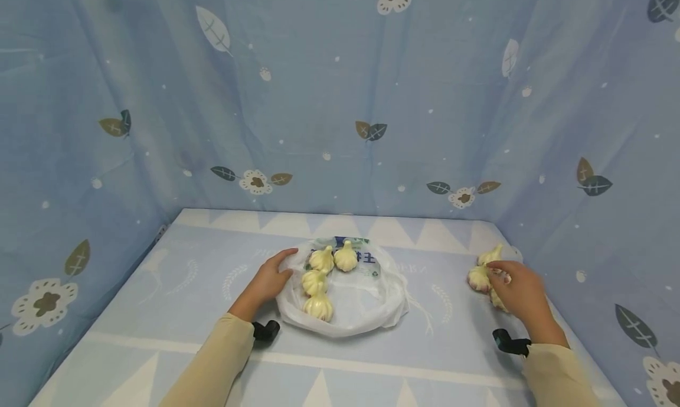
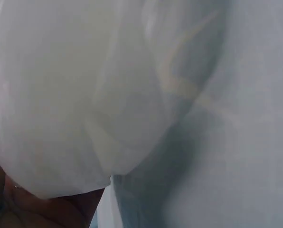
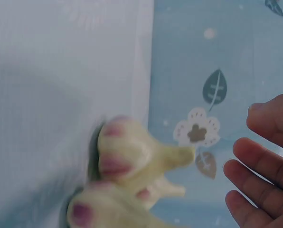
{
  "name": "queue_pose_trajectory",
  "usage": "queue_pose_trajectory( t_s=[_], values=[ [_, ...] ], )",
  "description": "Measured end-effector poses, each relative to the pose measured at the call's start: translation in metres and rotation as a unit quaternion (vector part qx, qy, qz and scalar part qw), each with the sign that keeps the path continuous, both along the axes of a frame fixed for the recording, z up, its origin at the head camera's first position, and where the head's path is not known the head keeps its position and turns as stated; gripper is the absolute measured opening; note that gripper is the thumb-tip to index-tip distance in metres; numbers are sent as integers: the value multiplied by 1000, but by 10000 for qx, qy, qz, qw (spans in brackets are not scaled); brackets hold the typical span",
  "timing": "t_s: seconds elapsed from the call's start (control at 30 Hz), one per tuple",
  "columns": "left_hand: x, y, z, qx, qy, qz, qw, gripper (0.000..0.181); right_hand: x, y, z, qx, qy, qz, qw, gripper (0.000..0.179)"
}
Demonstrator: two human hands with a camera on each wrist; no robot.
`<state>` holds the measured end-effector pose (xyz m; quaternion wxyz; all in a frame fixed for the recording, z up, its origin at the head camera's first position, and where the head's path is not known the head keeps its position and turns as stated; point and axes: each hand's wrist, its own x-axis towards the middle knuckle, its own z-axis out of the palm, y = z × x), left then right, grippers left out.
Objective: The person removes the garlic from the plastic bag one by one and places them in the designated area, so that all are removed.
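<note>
My left hand rests at the left rim of a white plastic bag, thumb and forefinger spread apart. Several garlic bulbs lie inside the bag, mostly along its left side. The bag's thin wall fills much of the left wrist view and hides most of that hand's fingers. At the table's right edge, my right hand is over a group of garlic bulbs. Seen from the right wrist, its fingers are extended, apart from the purple-tinged garlic bulbs, whose stems point towards them.
A pale patterned cloth covers the table. Blue curtains with leaves and flowers stand behind it and on both sides. Black wrist cameras hang below the sleeves. Printed plastic shows at the back of the bag.
</note>
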<state>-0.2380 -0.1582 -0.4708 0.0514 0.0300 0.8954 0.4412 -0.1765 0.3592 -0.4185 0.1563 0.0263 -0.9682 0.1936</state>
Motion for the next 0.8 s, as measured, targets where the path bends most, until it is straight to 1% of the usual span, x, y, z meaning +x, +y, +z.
queue_pose_trajectory(
  t_s=[0.03, 0.1, 0.2, 0.47, 0.63, 0.8],
  values=[
    [0, 0, 1, 8, 3, -8, 10000, 54, -2, -4, 0, -18, 20, 64, 10000, 34],
    [0, 0, 1, 11, 27, -29, 10000, 54, -6, -13, 1, -131, -127, 148, 9997, 37],
    [1, -1, 2, 11, 64, -47, 10000, 54, -11, -28, 2, -211, -137, 363, 9990, 38],
    [0, 0, 0, 32, 72, -87, 9999, 54, -24, -69, 3, -211, 154, 1047, 9942, 30],
    [2, -1, -1, 27, 122, -65, 9999, 55, -33, -95, 1, -201, 358, 1473, 9882, 28],
    [4, -1, -1, 22, 157, -49, 9999, 56, -37, -121, 1, -166, 314, 1767, 9836, 27]
  ],
)
